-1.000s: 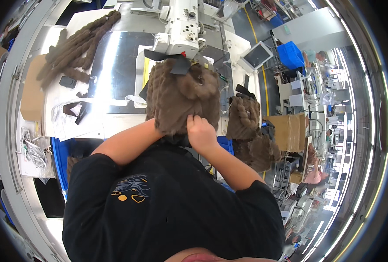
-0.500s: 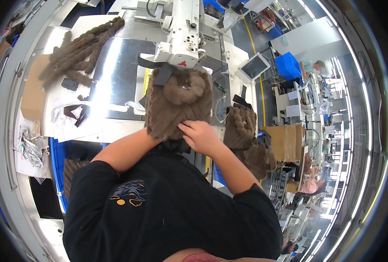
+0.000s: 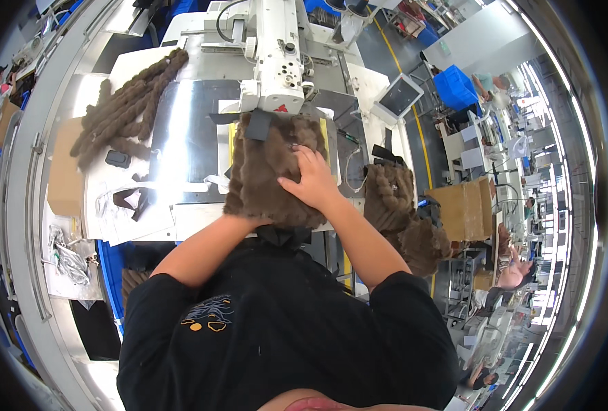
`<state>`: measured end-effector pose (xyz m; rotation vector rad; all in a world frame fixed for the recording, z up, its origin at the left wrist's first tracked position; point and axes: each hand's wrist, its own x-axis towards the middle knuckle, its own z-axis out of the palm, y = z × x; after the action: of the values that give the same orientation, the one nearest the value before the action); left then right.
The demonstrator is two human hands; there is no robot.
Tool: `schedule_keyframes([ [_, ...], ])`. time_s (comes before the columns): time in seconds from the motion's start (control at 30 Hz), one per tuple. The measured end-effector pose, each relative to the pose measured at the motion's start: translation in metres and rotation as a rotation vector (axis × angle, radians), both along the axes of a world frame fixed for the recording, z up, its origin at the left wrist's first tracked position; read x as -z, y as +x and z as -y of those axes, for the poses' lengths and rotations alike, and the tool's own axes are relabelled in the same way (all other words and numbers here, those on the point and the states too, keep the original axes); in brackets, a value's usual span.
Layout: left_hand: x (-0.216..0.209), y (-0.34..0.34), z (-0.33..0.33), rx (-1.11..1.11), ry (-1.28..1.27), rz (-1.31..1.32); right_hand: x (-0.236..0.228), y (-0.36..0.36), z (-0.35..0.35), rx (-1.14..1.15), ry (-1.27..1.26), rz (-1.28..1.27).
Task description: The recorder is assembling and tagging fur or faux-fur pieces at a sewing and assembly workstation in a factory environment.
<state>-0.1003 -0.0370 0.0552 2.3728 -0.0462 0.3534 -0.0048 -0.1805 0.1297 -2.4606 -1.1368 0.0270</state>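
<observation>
A brown plush fur piece (image 3: 259, 181) lies in front of me beneath the head of a white sewing machine (image 3: 279, 65). A dark grey strap or patch (image 3: 258, 126) rests on its upper left part. My right hand (image 3: 312, 178) lies on top of the fur, fingers stretched toward the machine and thumb spread to the left. My left forearm (image 3: 211, 246) runs under the near edge of the fur, which hides that hand and its fingers. Black fabric (image 3: 282, 236) hangs below the near edge.
Brown fur braids (image 3: 136, 103) and a small black case (image 3: 117, 159) lie at the left, near a cardboard sheet (image 3: 65, 168). More brown fur pieces (image 3: 389, 195) hang at the right beside a cardboard box (image 3: 463, 209). A screen (image 3: 398, 96) stands behind them.
My right hand has moved from the fur's near edge up onto its middle, and its fingers have straightened. The round fur tuft there now looks flattened and partly covered.
</observation>
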Motion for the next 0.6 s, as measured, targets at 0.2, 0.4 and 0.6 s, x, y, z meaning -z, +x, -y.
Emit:
schedule_keyframes([
  [0.2,-0.010,-0.059,-0.078,0.207,0.389,0.227,0.002,0.001,0.006,0.025,-0.026,-0.004],
  [0.4,-0.018,-0.054,-0.089,-0.066,-1.498,-0.458,-0.008,0.000,0.006,0.011,0.053,0.003],
  [0.6,-0.016,-0.049,-0.039,-0.006,-1.137,-0.417,-0.012,-0.017,-0.021,0.074,0.073,0.115],
])
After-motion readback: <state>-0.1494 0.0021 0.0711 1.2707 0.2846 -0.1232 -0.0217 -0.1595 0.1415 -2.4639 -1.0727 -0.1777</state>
